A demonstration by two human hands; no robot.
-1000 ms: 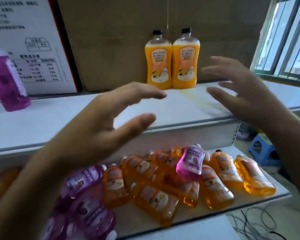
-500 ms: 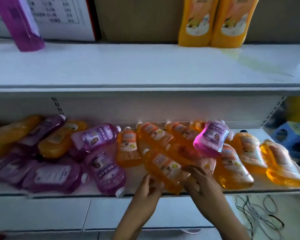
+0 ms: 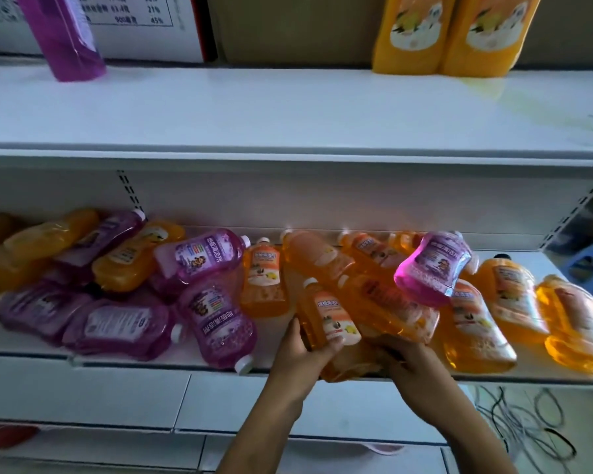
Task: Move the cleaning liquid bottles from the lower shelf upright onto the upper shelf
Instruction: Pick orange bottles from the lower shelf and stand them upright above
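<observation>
your left hand [image 3: 300, 350] and right hand [image 3: 403, 362] both grip one orange bottle [image 3: 329, 319], lower centre, on the lower shelf [image 3: 134, 362].

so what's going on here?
A person is restocking: both hands are on orange bottles at the front of the lower shelf. The left hand grips one orange bottle; the right hand holds the one beside it. Neither has left the pile yet. Two orange bottles and a purple bottle already stand on the upper shelf.

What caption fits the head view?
Both hands, left and right, grip an orange bottle lying on the lower shelf.
</observation>
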